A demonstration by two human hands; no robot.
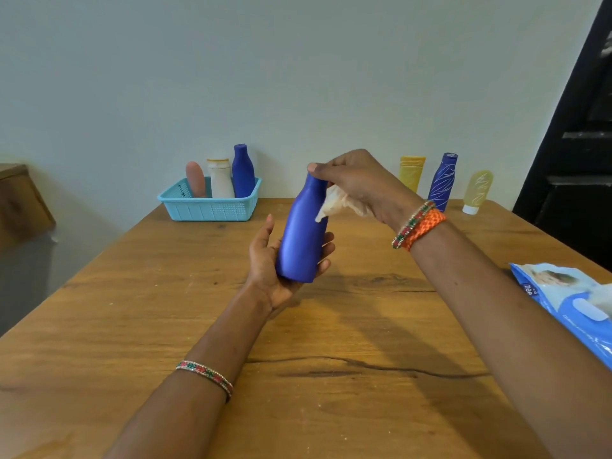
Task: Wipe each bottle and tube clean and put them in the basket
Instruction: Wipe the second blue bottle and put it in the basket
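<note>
My left hand [268,260] cradles the base of a plain blue bottle [303,240], held upright and slightly tilted above the table. My right hand [357,183] grips the bottle's top with thumb and fingers, and a crumpled white wipe [334,202] hangs from that palm against the bottle's shoulder. A light blue basket [208,208] at the back left holds a pink tube [196,180], a white bottle [221,178] and another blue bottle [243,172]. At the back right stand a yellow tube [411,172], a scribbled blue bottle [442,180] and a pale yellow tube [477,192].
A blue pack of wet wipes [569,303] lies at the table's right edge. The wooden table [298,376] meets a pale wall at the back. A dark door frame [579,144] rises on the right, and a wooden piece of furniture [20,200] stands at the left.
</note>
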